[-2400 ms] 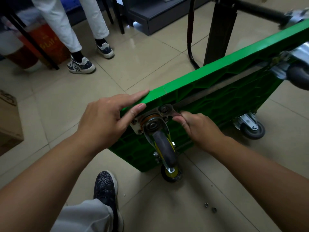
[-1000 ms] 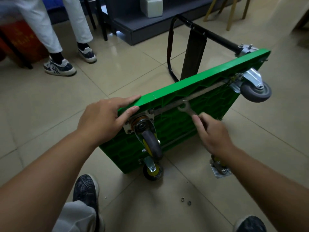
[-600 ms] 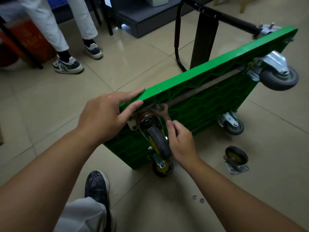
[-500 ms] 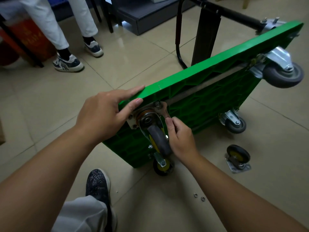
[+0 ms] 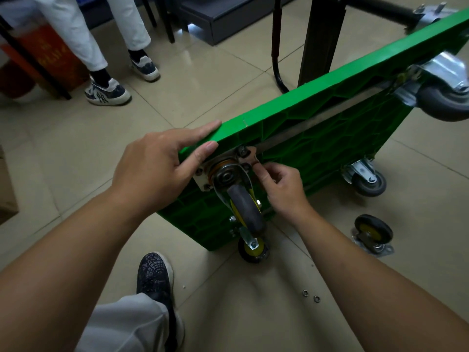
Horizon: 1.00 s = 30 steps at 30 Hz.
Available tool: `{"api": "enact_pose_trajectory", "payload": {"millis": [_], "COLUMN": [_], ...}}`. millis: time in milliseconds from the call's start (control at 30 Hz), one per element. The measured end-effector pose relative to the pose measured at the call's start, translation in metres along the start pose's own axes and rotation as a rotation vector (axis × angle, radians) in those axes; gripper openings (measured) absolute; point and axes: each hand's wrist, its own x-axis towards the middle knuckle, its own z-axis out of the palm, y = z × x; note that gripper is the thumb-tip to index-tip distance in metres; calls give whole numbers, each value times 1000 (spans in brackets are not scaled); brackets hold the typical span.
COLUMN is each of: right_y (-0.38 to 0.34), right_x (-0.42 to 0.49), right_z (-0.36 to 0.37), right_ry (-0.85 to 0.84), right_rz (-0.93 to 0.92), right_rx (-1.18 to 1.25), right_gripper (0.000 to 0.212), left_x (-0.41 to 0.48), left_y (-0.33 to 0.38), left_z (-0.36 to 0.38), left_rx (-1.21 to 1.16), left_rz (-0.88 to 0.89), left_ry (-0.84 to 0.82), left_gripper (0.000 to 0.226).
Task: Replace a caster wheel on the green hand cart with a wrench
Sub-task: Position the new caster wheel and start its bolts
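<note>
Soft, fairly dim indoor light fell from overhead. The glossy floor carried a pale glare patch just in front of the dark shelf unit, where a small white glow showed under its edge. Shadows were faint and diffuse, deepest beneath the green cart. The centre was sharp, and the wrench gave only a dull gleam. The wide lens bowed the cart's edge, the corners darkened, and the caster at the right edge looked slightly soft.

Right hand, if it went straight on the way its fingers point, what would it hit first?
The right hand would likely meet the wrench it pinches, then the caster's mounting plate.
</note>
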Motion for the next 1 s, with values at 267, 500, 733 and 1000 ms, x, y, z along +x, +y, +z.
{"api": "enact_pose_trajectory", "payload": {"millis": [267,500,733,1000], "right_y": [4,8,-5,-31], "right_x": [7,-8,-7,17], "right_z": [-5,27,15,-39], "right_ry": [32,86,153,22], "right_rz": [11,60,72,-11], "right_rx": [-33,44,47,-443], "right_gripper": [12,33,32,56], "left_x": [1,-1,0,1], "left_y": [-1,1,-2,-1], "left_z": [2,2,1,3], "left_rx": [18,15,19,18], "left_rz": [38,33,39,47], "left_ry": [4,11,15,28], "left_gripper": [44,43,43,42]}}
